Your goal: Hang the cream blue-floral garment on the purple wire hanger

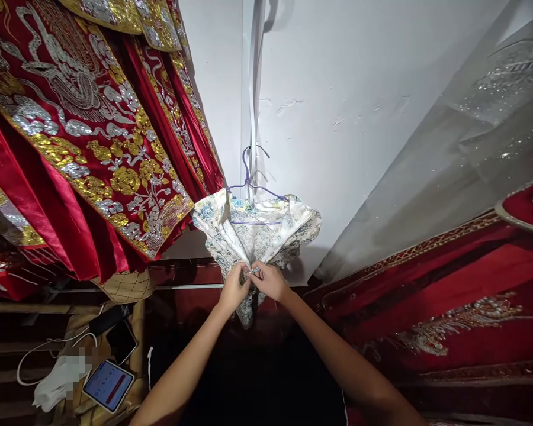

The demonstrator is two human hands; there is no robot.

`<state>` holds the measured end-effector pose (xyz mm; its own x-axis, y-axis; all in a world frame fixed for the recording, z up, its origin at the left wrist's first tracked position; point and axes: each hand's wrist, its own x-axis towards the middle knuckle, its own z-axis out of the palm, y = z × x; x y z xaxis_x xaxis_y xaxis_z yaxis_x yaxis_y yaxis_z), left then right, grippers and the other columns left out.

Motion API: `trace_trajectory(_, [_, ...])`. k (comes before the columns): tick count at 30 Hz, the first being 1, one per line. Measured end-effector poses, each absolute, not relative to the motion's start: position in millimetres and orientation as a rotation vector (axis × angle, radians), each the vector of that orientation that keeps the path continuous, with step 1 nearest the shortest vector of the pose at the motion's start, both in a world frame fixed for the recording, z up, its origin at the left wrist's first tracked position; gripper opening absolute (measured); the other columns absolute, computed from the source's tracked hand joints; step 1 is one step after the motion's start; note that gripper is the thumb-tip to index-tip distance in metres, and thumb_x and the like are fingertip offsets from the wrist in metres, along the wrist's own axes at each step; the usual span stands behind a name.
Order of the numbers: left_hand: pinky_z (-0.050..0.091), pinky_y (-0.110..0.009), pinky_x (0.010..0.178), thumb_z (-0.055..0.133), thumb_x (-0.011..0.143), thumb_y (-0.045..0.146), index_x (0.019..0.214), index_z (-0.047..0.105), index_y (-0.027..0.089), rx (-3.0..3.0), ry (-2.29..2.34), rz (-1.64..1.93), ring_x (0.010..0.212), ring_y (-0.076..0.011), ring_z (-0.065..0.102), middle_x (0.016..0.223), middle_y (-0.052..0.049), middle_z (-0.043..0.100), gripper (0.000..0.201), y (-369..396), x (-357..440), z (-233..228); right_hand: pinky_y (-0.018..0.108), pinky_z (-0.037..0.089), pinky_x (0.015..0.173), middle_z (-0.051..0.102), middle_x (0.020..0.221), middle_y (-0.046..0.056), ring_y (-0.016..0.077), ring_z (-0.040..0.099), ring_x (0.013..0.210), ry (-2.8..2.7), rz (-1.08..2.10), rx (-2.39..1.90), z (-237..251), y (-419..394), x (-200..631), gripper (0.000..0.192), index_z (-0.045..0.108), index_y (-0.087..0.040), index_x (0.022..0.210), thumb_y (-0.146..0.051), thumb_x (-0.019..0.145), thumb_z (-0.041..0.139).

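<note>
A small white garment (253, 234) with a blue and green floral print hangs on a purple wire hanger (250, 177) against the white wall. My left hand (234, 288) and my right hand (270, 280) meet at its front, just below the collar. Both pinch the fabric together at one spot, fingertips touching. What sits between the fingertips is too small to make out. The lower part of the garment hangs down behind my hands.
Red robes with gold and silver embroidery (84, 136) hang close on the left. More red embroidered cloth (448, 307) and a grey sequinned fabric (471, 148) fill the right. Lower left, a phone (108, 384), a white cable (48, 349) and white cloth lie on a wooden surface.
</note>
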<state>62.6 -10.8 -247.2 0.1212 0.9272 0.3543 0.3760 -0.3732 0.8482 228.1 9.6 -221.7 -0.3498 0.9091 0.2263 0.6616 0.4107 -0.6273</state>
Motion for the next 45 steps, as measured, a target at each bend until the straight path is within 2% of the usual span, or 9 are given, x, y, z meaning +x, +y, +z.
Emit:
trace_trajectory(4, [0.047, -0.034, 0.083, 0.051, 0.090, 0.020, 0.096, 0.056, 0.021, 1.851, 1.233, 1.217, 0.091, -0.0226, 0.061, 0.093, -0.006, 0.063, 0.008, -17, 71, -247, 0.027, 0.034, 0.059, 0.055, 0.061, -0.001, 0.0183, 0.053, 0.059, -2.130, 0.535, -1.282, -222, 9, 235, 0.019, 0.060, -0.023, 0.092, -0.041, 0.090, 0.055])
trace_trajectory(9, [0.045, -0.030, 0.075, 0.049, 0.095, 0.032, 0.093, 0.057, 0.021, 1.796, 1.205, 1.198, 0.081, -0.0203, 0.060, 0.085, -0.004, 0.061, 0.014, -25, 72, -239, 0.028, 0.030, 0.053, 0.050, 0.052, -0.001, 0.0163, 0.044, 0.049, -2.193, 0.512, -1.230, -217, 8, 246, 0.036, 0.065, -0.020, 0.094, -0.050, 0.095, 0.045])
trace_trajectory(13, [0.043, -0.028, 0.071, 0.051, 0.093, 0.034, 0.083, 0.053, 0.022, 1.805, 1.252, 1.186, 0.075, -0.0190, 0.055, 0.077, -0.002, 0.056, 0.016, -30, 69, -234, 0.027, 0.031, 0.055, 0.053, 0.053, 0.000, 0.0165, 0.046, 0.050, -2.264, 0.512, -1.180, -197, 16, 255, 0.035, 0.068, -0.022, 0.096, -0.052, 0.093, 0.050])
trace_trajectory(22, [0.040, -0.029, 0.067, 0.049, 0.091, 0.030, 0.078, 0.047, 0.023, 1.800, 1.312, 1.182, 0.071, -0.0195, 0.052, 0.074, -0.002, 0.052, 0.015, -44, 76, -241, 0.026, 0.028, 0.051, 0.052, 0.052, -0.003, 0.0133, 0.042, 0.044, -2.474, 0.518, -1.113, -71, 61, 256, 0.035, 0.069, -0.020, 0.098, -0.051, 0.093, 0.055])
trace_trajectory(26, [0.039, -0.030, 0.067, 0.049, 0.092, 0.029, 0.077, 0.044, 0.024, 1.841, 1.284, 1.168, 0.070, -0.0199, 0.051, 0.074, -0.002, 0.051, 0.016, -51, 80, -239, 0.026, 0.026, 0.055, 0.053, 0.055, -0.003, 0.0117, 0.043, 0.048, -2.553, 0.323, -1.021, -16, 72, 253, 0.032, 0.069, -0.018, 0.086, -0.047, 0.092, 0.060])
trace_trajectory(32, [0.039, -0.030, 0.067, 0.049, 0.092, 0.028, 0.078, 0.042, 0.023, 1.884, 1.268, 1.151, 0.069, -0.0189, 0.051, 0.074, -0.001, 0.050, 0.017, -54, 79, -235, 0.027, 0.024, 0.059, 0.050, 0.054, -0.005, 0.0099, 0.041, 0.051, -2.555, 0.201, -1.034, 27, 80, 247, 0.029, 0.068, -0.018, 0.078, -0.045, 0.087, 0.067])
trace_trajectory(37, [0.039, -0.027, 0.065, 0.052, 0.090, 0.025, 0.078, 0.046, 0.021, 1.885, 1.273, 1.093, 0.068, -0.0176, 0.053, 0.072, 0.000, 0.052, 0.014, -55, 74, -239, 0.028, 0.025, 0.059, 0.049, 0.055, -0.004, 0.0102, 0.040, 0.052, -2.521, 0.282, -1.077, 51, 74, 244, 0.027, 0.069, -0.017, 0.082, -0.043, 0.083, 0.071])
trace_trajectory(41, [0.046, -0.029, 0.072, 0.056, 0.092, 0.025, 0.097, 0.056, 0.020, 1.860, 1.205, 1.202, 0.077, -0.0184, 0.060, 0.081, -0.002, 0.062, 0.007, -39, 66, -199, 0.028, 0.026, 0.059, 0.049, 0.054, -0.005, 0.0106, 0.040, 0.052, -2.439, 0.337, -1.029, 56, 63, 242, 0.024, 0.068, -0.017, 0.089, -0.041, 0.086, 0.067])
trace_trajectory(45, [0.048, -0.032, 0.084, 0.050, 0.099, 0.027, 0.130, 0.051, 0.021, 1.912, 1.101, 1.624, 0.090, -0.0181, 0.061, 0.099, -0.006, 0.065, 0.032, -7, 55, -108, 0.026, 0.030, 0.059, 0.052, 0.054, -0.006, 0.0107, 0.045, 0.052, -2.407, 0.347, -0.992, 44, 52, 239, 0.020, 0.066, -0.018, 0.089, -0.037, 0.084, 0.069])
